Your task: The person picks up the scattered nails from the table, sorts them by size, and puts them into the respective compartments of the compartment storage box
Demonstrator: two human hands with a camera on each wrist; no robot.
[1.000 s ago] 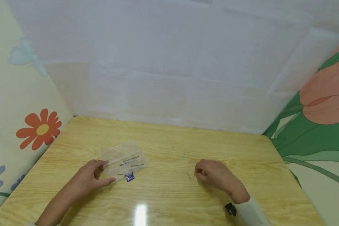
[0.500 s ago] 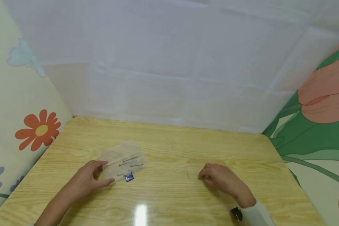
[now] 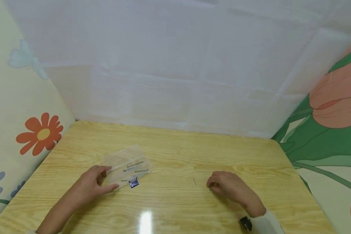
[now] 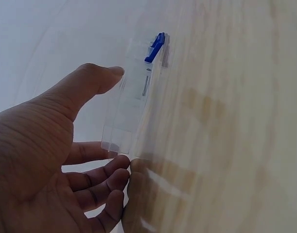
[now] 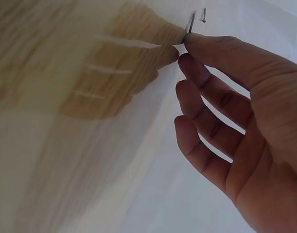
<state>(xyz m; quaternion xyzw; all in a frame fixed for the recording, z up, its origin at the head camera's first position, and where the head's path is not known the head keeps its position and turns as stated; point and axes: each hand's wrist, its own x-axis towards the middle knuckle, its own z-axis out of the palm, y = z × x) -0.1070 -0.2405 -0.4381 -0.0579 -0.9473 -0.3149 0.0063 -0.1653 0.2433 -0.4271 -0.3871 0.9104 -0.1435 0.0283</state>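
Observation:
A clear plastic box [image 3: 121, 158] lies at left on the table, with several nails [image 3: 135, 164] in it. A blue piece with white marks [image 3: 134, 183] sits at its near side. My left hand [image 3: 89, 183] spans the box's left corner, thumb and index finger touching its edges; the other fingers are loosely bent. My right hand [image 3: 229, 187], well to the right of the box, pinches a small nail [image 5: 191, 22] between thumb and index fingertip. Another small nail [image 3: 194, 181] lies on the table to the left of that hand.
The wood-grain table [image 3: 175, 152] reaches back to a white sheet [image 3: 163, 81]. Walls with painted flowers [image 3: 44, 134] stand on both sides. A black clip-like piece [image 3: 245, 223] is by the right sleeve.
My right hand has moved a little right and towards me, away from the nail on the table. A thin tip now shows below its fingers. The left hand and box stay put.

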